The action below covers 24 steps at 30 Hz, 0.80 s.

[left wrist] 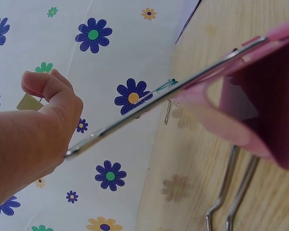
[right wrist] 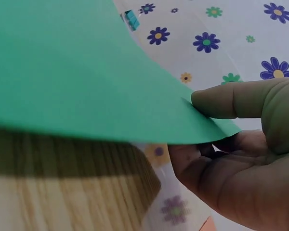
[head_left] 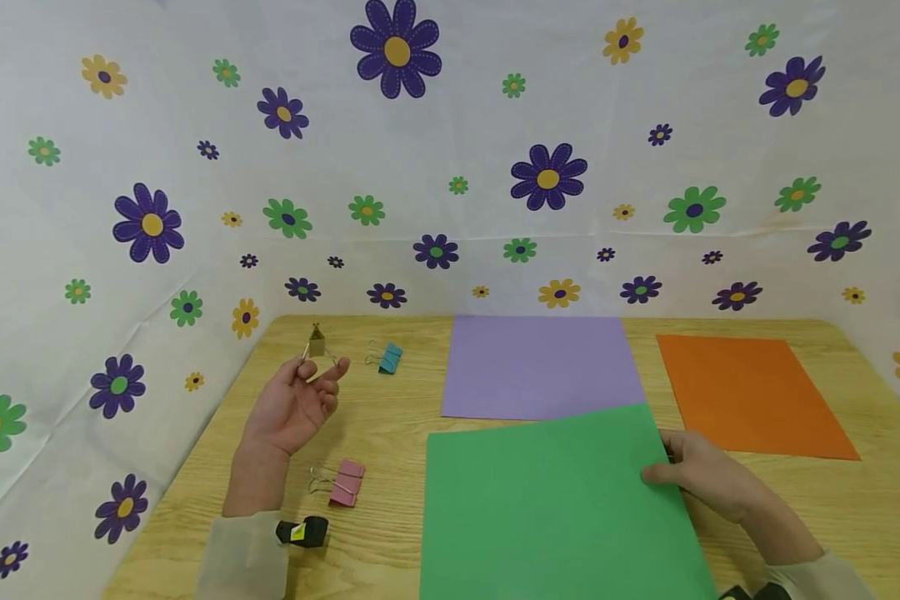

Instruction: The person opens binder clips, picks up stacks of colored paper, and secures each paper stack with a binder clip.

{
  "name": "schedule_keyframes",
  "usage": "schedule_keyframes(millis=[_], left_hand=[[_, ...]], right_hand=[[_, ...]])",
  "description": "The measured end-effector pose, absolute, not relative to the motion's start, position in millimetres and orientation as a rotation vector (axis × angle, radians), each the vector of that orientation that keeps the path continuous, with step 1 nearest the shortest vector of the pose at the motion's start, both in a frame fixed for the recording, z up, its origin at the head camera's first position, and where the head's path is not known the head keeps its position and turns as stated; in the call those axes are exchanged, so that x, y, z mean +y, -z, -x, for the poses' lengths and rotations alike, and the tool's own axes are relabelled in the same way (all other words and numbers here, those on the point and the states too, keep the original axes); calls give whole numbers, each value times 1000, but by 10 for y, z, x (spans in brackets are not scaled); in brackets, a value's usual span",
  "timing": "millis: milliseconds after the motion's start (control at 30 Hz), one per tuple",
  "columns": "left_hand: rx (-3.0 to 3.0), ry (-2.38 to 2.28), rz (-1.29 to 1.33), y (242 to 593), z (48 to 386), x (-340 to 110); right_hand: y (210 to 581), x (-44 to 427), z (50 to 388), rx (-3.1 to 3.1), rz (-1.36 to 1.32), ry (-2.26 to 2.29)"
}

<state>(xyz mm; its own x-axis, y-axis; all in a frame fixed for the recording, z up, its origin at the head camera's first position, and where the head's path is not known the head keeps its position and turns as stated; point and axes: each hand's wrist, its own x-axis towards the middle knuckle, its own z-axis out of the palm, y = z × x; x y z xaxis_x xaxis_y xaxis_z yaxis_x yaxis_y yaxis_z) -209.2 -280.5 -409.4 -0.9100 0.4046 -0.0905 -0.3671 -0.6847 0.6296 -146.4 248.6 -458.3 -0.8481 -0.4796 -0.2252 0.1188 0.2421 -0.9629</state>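
My left hand (head_left: 294,407) is raised over the left side of the table and pinches a gold binder clip (head_left: 317,343) by its wire handles, palm turned up. In the left wrist view only a bit of the gold clip (left wrist: 30,102) shows behind the fingers. My right hand (head_left: 708,479) grips a green sheet of paper (head_left: 555,500) at its right edge, thumb on top and fingers underneath. The right wrist view shows the green sheet (right wrist: 86,72) bending, lifted off the wood there. A pink binder clip (head_left: 347,483) lies on the table near my left forearm.
A teal binder clip (head_left: 391,358) lies at the back left. Behind the green sheet lies a purple sheet (head_left: 540,367), with an orange sheet (head_left: 753,396) to the right. Flowered cloth (head_left: 465,150) walls in the wooden table (head_left: 375,542) at the back and sides.
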Motion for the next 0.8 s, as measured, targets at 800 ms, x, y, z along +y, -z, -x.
schedule_keyframes(millis=[800], left_hand=[[984,-2557,-42,4077,2080,-2794]], right_hand=[[4642,2356,1404,2148,331,1595]])
